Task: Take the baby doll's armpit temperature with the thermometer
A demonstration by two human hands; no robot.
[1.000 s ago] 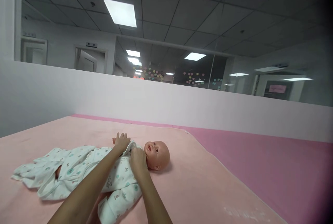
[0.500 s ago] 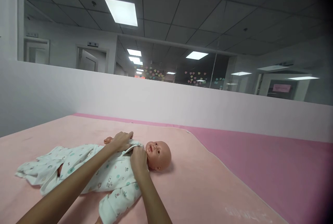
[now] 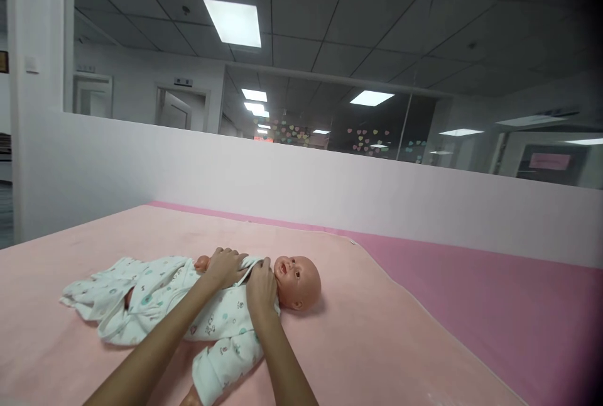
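A baby doll lies on its back, its bald head to the right. It wears a white printed baby romper, open at the legs on the left. My left hand is on the far side of the doll's chest, its fingers closed on the romper's front edge. Close to the doll's neck, my right hand pinches the front flap by the collar. The fingertips of both hands are partly hidden by cloth and knuckles. One small doll hand shows beyond my left wrist. The near sleeve lies toward me.
A pale pink sheet lies under the doll, over a darker pink mat at the right. Behind it runs a low white wall with glass above. A white pillar stands at the far left.
The view has turned slightly left, so everything sits further right. My left hand has lowered onto the doll's chest, its raised finger now down. My right hand stays at the collar.
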